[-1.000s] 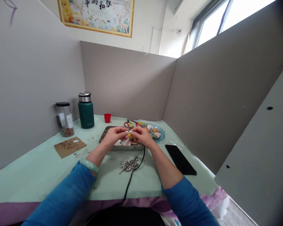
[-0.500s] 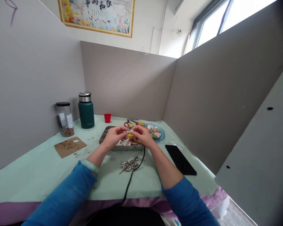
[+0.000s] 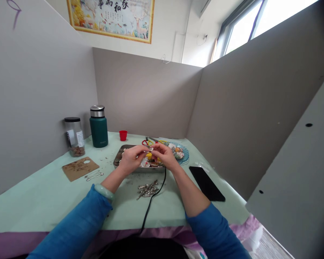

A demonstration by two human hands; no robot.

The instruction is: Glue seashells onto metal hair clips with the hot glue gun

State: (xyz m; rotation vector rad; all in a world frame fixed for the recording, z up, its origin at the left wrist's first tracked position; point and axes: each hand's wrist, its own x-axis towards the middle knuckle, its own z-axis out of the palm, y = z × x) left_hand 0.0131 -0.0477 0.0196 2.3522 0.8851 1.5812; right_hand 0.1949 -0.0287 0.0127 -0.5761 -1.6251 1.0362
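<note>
My left hand (image 3: pixel 131 158) and my right hand (image 3: pixel 164 154) meet above a metal tray (image 3: pixel 118 158), fingers pinched together on a small silvery clip (image 3: pixel 150 149) held between them. A yellow piece (image 3: pixel 149 155) shows just under the fingers; whether I hold it or it lies in the tray I cannot tell. The tray holds small shells and bits. A pile of metal clips (image 3: pixel 148 189) lies on the green tablecloth in front of the tray. A black cable (image 3: pixel 151 203) runs from under my right hand toward me.
A blue dish (image 3: pixel 185 154) of shells sits right of the tray, red and yellow scissors (image 3: pixel 148 141) behind it. A black phone (image 3: pixel 206 182) lies at right. A green flask (image 3: pixel 98 126), a jar (image 3: pixel 73 136), a red cup (image 3: pixel 122 135) and a brown card (image 3: pixel 80 168) stand at left. Grey partitions enclose the table.
Both hands have risen slightly and shifted a little away from me, fingers still working on the small clip.
</note>
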